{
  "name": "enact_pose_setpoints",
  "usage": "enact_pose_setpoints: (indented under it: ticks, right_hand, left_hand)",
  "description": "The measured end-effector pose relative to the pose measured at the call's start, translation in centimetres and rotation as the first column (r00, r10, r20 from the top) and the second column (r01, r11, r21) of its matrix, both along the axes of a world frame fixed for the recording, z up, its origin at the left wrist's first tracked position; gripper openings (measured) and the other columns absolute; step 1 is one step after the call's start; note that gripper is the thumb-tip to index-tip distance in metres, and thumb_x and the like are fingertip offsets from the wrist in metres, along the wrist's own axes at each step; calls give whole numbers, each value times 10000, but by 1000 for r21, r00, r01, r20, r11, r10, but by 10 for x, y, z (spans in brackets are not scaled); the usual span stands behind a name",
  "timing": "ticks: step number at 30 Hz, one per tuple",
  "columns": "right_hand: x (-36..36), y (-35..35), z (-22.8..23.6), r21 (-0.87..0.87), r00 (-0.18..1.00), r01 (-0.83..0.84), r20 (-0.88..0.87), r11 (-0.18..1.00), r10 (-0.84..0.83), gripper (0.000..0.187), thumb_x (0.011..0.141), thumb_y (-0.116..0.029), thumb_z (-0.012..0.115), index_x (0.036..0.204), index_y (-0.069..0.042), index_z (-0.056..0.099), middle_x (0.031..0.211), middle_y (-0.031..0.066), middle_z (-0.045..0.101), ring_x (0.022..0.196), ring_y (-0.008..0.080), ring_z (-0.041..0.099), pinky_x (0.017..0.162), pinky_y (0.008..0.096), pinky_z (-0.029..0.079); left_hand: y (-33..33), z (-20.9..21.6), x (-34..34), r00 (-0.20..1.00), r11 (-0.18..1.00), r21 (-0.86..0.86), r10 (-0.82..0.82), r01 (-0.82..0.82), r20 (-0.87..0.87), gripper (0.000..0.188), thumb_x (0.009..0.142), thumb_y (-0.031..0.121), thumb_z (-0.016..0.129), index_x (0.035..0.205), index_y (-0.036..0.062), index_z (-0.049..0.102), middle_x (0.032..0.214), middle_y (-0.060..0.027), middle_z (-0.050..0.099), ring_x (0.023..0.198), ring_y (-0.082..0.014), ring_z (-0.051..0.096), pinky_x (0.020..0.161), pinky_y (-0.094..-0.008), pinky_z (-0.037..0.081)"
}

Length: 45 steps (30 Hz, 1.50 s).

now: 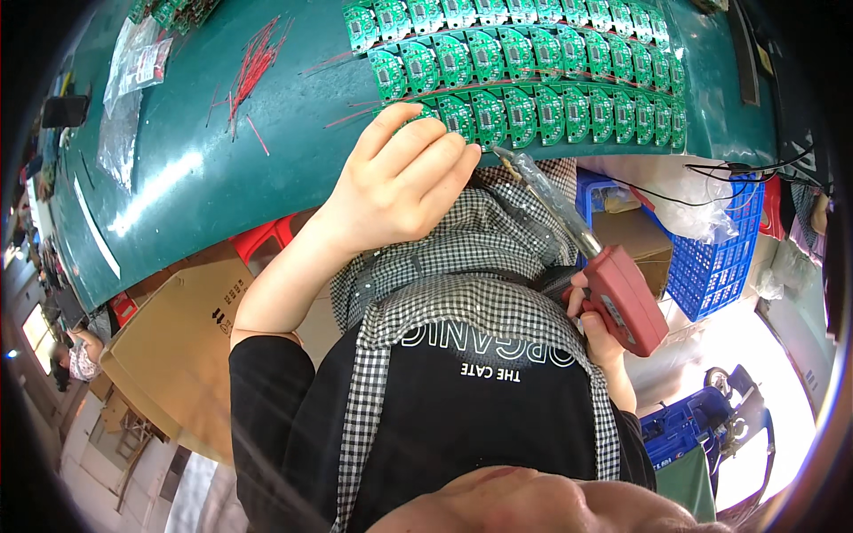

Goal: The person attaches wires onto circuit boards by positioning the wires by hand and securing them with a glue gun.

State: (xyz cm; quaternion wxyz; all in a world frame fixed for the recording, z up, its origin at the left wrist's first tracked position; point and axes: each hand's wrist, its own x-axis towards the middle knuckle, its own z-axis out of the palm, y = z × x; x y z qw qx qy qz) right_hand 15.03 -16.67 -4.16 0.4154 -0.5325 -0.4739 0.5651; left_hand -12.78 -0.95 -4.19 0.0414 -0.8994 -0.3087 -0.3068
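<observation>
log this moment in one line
left grip: at front circuit board row; right grip: holding red soldering gun; gun tip: near that row; red wires: piled on green table

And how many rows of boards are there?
3: near row by the left hand, middle row, and far row at the top edge; more may lie beyond.

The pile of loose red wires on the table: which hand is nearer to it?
Left. The left hand is to the right of the pile, by the front row of circuit boards; the right hand is farther right, off the table, holding the red tool.
</observation>
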Motion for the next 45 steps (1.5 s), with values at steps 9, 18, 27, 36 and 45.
enact_pose_setpoints:
  ticks: [9, 18, 27, 36, 45]
  right_hand:
    - [-4, 5, 3, 75, 978, -20, 210, 997, 4, 445, 700, -68, 708, 1107, 31, 560, 875, 77, 663, 823, 190, 650, 805, 303, 490]
    - [-6, 6, 10, 38, 979, 37, 199, 999, -44, 513, 678, -76, 724, 1137, 54, 535, 890, 97, 656, 776, 205, 653, 757, 317, 510]
    - [-7, 5, 8, -22, 999, 24, -21, 999, -24, 665, 668, -10, 689, 1264, 24, 395, 944, 130, 643, 682, 171, 602, 660, 292, 492]
    - [-14, 7, 17, -46, 986, 160, -41, 986, -162, 522, 784, -281, 661, 1120, 60, 454, 1000, 123, 532, 605, 142, 497, 576, 282, 451]
    - [-15, 9, 10, 40, 978, 206, -50, 978, -204, 544, 805, -323, 658, 1150, 32, 432, 1059, 122, 505, 594, 131, 495, 522, 262, 443]
  left_hand:
    - [-4, 2, 0, 998, 999, 22, 39, -38, -49, 129, 668, 115, 623, 783, 56, 632, 801, -11, 556, 803, -160, 558, 847, -364, 446]
    - [-4, 2, 4, 996, 997, 60, 44, -39, -77, 94, 680, 104, 633, 761, 57, 632, 774, -7, 549, 796, -154, 558, 832, -360, 455]
    - [-5, 2, 2, 992, 992, 122, 57, -44, -109, 79, 683, 103, 624, 743, 52, 628, 767, -9, 550, 797, -151, 558, 811, -367, 471]
    - [-11, 5, 1, 992, 995, 59, 83, -78, -93, 147, 700, 124, 644, 840, 80, 646, 875, -24, 583, 854, -160, 571, 855, -396, 456]
    - [6, 27, -119, 764, 743, -286, 643, -605, 52, 134, 701, 51, 677, 827, 94, 667, 875, -50, 582, 856, -244, 519, 748, -345, 419]
